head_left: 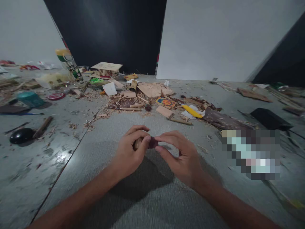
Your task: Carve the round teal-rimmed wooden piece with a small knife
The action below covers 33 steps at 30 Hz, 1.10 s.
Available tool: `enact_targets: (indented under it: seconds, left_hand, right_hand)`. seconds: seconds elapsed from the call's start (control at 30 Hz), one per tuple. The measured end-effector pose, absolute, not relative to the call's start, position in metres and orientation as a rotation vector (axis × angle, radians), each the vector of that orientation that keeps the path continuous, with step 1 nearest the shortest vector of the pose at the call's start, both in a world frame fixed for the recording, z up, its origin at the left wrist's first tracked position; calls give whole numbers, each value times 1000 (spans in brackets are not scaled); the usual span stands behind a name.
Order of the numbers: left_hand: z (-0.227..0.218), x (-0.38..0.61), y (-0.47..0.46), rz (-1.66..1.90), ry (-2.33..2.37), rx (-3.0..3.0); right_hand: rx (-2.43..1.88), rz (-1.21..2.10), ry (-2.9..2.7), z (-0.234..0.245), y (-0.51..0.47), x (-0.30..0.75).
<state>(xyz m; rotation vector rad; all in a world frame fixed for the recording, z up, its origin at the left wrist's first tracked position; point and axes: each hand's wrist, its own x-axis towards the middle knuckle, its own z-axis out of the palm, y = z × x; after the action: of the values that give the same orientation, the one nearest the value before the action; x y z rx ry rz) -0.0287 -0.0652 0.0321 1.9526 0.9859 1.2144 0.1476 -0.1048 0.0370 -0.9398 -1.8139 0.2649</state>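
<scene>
My left hand (131,151) and my right hand (182,156) meet above the grey floor (147,197), both pinched on one small piece (150,143). The piece looks like wood, tan on the left end and dark reddish-brown on the right end. The left fingers curl round the tan end, with the thumb pressed on top. The right thumb and forefinger grip the dark end. Most of the piece is hidden by the fingers.
Wood chips, offcuts and small boards (152,89) litter the floor ahead, with a yellow strip (192,111) and a printed card (165,102). A black rounded object (21,135), a stick (43,126) and a teal lid (30,98) lie left. A dark pouch (269,118) lies right.
</scene>
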Motion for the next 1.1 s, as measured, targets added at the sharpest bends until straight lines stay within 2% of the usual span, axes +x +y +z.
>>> enact_targets:
  seconds: [0.2,0.37,0.6,0.87,1.1]
  left_hand:
    - [32,-28,-68,1103,955,1744]
    - [30,-29,-65,1113,965,1790]
    - [32,-28,-64,995,831,1583]
    - [26,-28,-64,790,795,1187]
    - [40,-31,-49,864,787,735]
  right_hand:
    - [-974,497,-1775,31,-100,151]
    - [-934,672,-1713,32,-102,146]
    - [-1060,523,-1645,27,-98,147]
    - [-1053,248,-1893,30,-97,152]
    - [-1257,355,-1763,25,-90,158]
